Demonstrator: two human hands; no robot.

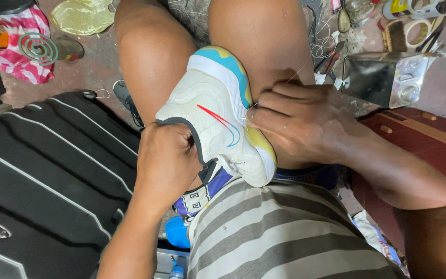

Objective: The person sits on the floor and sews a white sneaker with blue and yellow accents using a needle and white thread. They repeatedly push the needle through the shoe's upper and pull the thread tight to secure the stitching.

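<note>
A white sneaker (212,111) with a blue and yellow sole and a red-blue stripe lies wedged between my bare knees, toe pointing away. My left hand (167,160) is tucked into the shoe's opening and grips its dark collar. My right hand (298,121) presses against the sole edge, its fingers pinched on a thin needle with a thread (298,72) running up from it. The needle itself is barely visible.
A black ribbed hard suitcase (47,175) lies at my left. A metal box (383,77) and a red wooden case (419,139) sit at right, with pliers, tape rolls and brushes behind. A green coil (38,47) on cloth rests at top left.
</note>
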